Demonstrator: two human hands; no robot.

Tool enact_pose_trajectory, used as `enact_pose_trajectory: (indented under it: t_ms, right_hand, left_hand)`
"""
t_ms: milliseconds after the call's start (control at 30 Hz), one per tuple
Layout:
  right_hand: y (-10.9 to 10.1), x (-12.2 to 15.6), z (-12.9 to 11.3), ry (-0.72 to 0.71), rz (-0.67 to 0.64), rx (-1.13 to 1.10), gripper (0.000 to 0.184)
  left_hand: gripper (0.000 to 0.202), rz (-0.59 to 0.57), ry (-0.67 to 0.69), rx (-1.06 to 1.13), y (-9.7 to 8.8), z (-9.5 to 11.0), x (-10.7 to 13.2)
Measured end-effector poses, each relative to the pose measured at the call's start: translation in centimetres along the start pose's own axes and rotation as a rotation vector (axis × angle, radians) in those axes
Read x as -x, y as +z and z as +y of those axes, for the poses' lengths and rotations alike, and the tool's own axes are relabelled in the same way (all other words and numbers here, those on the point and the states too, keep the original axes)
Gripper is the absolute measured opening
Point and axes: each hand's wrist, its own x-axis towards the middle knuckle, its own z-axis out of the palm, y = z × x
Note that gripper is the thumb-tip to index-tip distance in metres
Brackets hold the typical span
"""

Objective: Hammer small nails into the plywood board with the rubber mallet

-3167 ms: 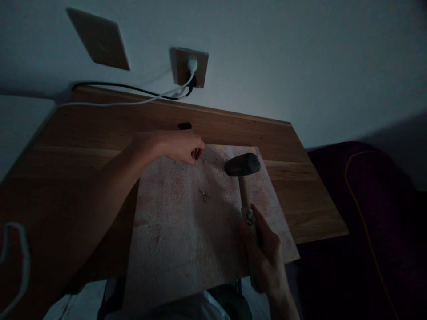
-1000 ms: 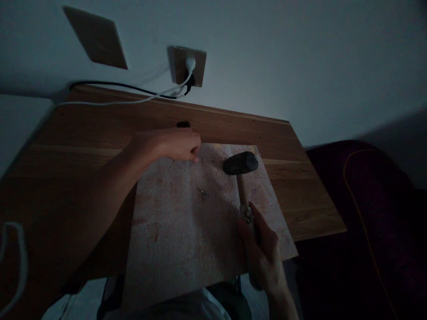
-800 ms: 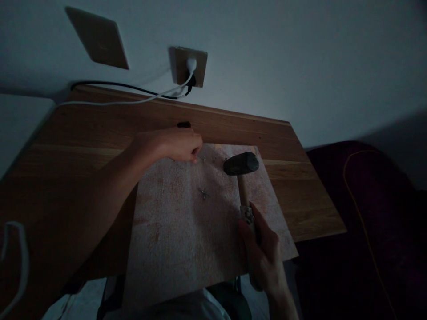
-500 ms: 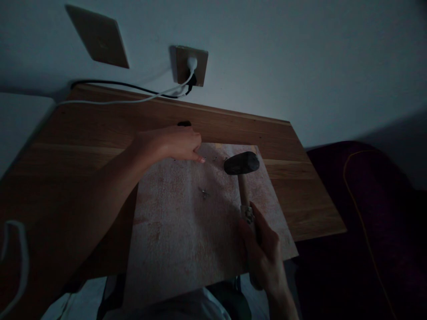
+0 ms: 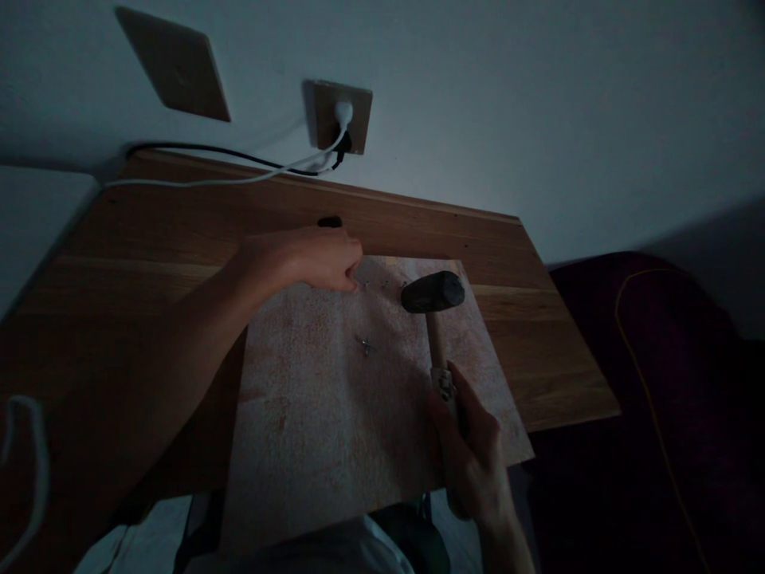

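My right hand (image 5: 472, 454) is wrapped round the handle of a hammer (image 5: 434, 293), whose dark, blocky head is up over the right part of a worn wooden board (image 5: 299, 399). My left hand (image 5: 331, 259) is at the board's far edge, thumb and fingers pinched together; whatever is between them is hidden. Just right of those fingertips, a row of small nails (image 5: 385, 284) appears to stand in the board, partly covered by the hammer head. A little bunch of loose nails (image 5: 366, 345) lies nearer the board's middle.
Beneath the board is a wooden table (image 5: 538, 351) against the wall. A small black object (image 5: 329, 222) sits beyond my left hand. White and black cables (image 5: 239, 182) run along the table's back to a wall socket (image 5: 358, 119). Dark purple upholstery (image 5: 669, 383) is on the right.
My left thumb has drawn back slightly left, and a nail beside it now shows more plainly. The hammer and my right hand have hardly moved.
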Motion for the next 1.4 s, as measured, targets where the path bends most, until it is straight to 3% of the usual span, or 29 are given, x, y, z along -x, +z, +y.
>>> enact_pose_trajectory:
  t_ms: [133,433,667,933,1200,1400]
  right_hand:
    - [0.0,0.0,-0.2,0.056,0.043,-0.021,0.058]
    - [0.1,0.0,0.0,0.057,0.043,-0.026,0.057]
    - [0.1,0.0,0.1,0.061,0.051,-0.015,0.058]
    - [0.1,0.1,0.0,0.127,0.045,-0.013,0.061]
    - [0.0,0.1,0.2,0.07,0.051,-0.014,0.059]
    - [0.1,0.1,0.1,0.07,0.044,0.004,0.057]
  left_hand:
    - [0.036,0.008,-0.009,0.006,0.1,0.0,-0.2]
    - [0.018,0.02,0.011,-0.028,0.3,0.0,-0.3]
    - [0.036,0.014,-0.043,-0.067,0.2,0.5,-0.1]
    - [0.024,0.02,-0.015,-0.152,-0.1,1.6,0.3]
    - [0.028,0.069,-0.05,-0.182,0.5,2.3,0.5]
    - [0.028,0.122,0.001,-0.124,1.2,2.2,0.5]
